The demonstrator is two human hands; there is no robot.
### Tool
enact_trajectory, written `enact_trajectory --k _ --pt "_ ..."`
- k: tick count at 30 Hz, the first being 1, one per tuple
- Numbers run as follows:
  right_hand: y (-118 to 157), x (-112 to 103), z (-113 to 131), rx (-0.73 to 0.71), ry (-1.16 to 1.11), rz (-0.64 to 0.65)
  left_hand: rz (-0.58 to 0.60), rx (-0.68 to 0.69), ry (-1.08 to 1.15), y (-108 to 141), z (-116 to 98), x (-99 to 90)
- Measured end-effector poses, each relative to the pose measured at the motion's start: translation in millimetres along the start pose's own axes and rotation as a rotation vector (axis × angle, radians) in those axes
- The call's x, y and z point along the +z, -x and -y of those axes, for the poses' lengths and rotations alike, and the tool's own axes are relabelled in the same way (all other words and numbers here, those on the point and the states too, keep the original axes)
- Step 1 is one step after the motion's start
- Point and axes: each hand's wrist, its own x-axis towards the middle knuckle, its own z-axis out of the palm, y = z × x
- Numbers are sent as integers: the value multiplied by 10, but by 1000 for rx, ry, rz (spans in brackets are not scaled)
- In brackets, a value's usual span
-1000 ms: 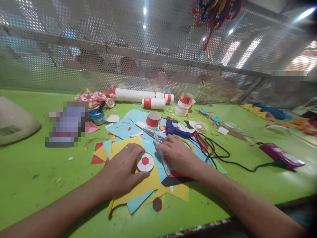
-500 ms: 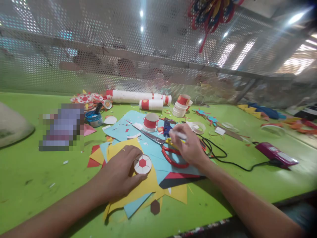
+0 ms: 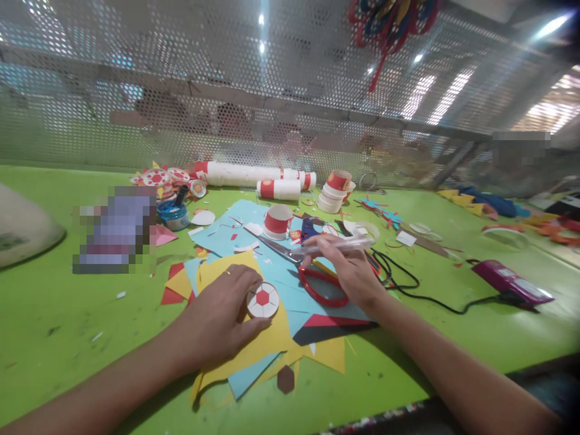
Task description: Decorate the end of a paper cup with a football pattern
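Observation:
My left hand (image 3: 226, 314) rests on the yellow paper (image 3: 272, 332), thumb and fingers around a round white disc (image 3: 263, 300) with a red hexagon and dark lines. Closed round a clear, whitish stick-like tool (image 3: 353, 243) is my right hand (image 3: 347, 263), held above the scissors. The scissors (image 3: 322, 296) have red handles and lie on light blue paper (image 3: 281, 284), blades pointing to the back left. Just behind them stands a red and white paper cup piece (image 3: 277, 222). A dark blue object (image 3: 310, 229) is partly hidden behind my right hand.
Stacked paper cups (image 3: 244, 174) lie along the mesh at the back. A blue glue jar (image 3: 174, 215) and a pixelated phone-like object (image 3: 118, 229) are at left. At right, a purple device (image 3: 512, 283) has a black cable. A brown hexagon (image 3: 286, 380) lies near the front.
In my right hand the whitish tool now points toward the right and shows more of its length. My left hand still holds the disc; the view has shifted slightly.

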Motion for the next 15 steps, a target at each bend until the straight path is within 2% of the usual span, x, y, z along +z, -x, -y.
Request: enact_trajectory --k 5,11,13,15 --pt "-8 9 -72 -47 67 63 -41 8 14 -6 -1 17" --pt "-23 1 -151 -158 238 40 -30 -3 22 6 -17 3" --pt "-15 0 -142 -237 299 81 -35 -10 9 9 -14 14" --pt "-1 14 -124 -326 388 183 -23 -26 6 10 -3 35"
